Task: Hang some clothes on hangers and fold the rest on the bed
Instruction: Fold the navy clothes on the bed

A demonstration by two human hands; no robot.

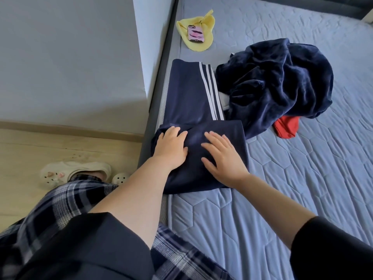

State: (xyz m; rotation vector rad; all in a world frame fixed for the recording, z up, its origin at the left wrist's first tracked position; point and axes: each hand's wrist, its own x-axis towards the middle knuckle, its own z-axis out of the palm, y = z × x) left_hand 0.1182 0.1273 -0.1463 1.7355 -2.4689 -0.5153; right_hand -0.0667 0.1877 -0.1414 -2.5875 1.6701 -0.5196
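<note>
Bed: wide mattress in a quilted grey-blue cover (302, 178); all clothes lie on it, person stands at its left edge.
Fleece heap: crumpled navy plush garment (272, 83), mid-bed, just right of the pants & touching their striped side; not folded yet.
Track pants: navy smooth-knit track pants w/ three white side stripes (189, 93), laid along the bed's left edge, running toward the far end; near end doubled over into a thicker band under both hands.
Yellow cloth: small soft yellow cloth (205, 23), by the left edge beyond the pants' far end, apart from them.
Left hand: left hand (171, 147) palm down on the band's left part, fingers close together, tips at the fold ridge; pressing, not pinching.
Right hand: right hand (222, 158) palm down on the band's right part, fingers spread flat.
Red item: small red fabric piece (286, 126) poking out from under the fleece heap's near side.
Phone: pink-cased phone (195, 33) lying on the yellow cloth.
Handling: prob light, limp & a bit slick; layers likely slide, fold may spring open unless pressed.
Where to hold: best at both outer corners of the folded band, thumbs under, fingers on top, so layers move as one; a mid-leg grab would let it sag.
</note>
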